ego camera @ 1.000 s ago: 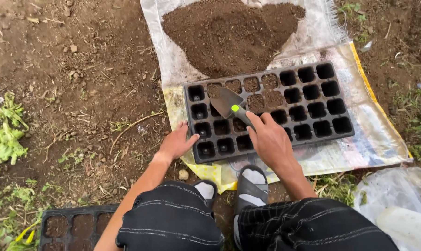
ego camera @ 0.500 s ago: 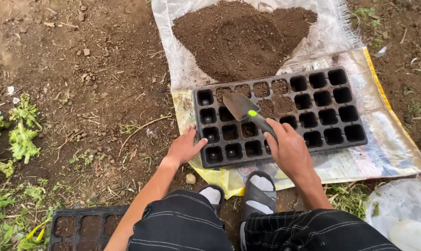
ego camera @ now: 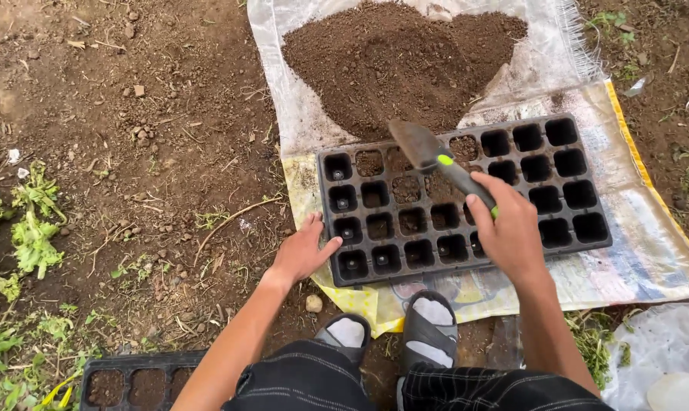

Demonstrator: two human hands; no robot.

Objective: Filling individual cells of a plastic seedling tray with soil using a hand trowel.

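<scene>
While the left hand (ego camera: 303, 251) lies flat against the black seedling tray's (ego camera: 588, 247) near-left corner, the right hand (ego camera: 512, 232) grips the trowel (ego camera: 436, 156), blade angled up-left toward the soil heap (ego camera: 398, 57) just beyond the tray.

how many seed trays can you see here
2. One black seed tray lies on the sack before the soil heap, left hand at its corner; a second tray is cut off at bottom left.

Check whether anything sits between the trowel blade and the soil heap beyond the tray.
Nothing visible does. The right hand holds the trowel with its blade over the seed tray's far edge, right beside the soil heap. The left hand rests at the tray's near corner, away from that path.
</scene>
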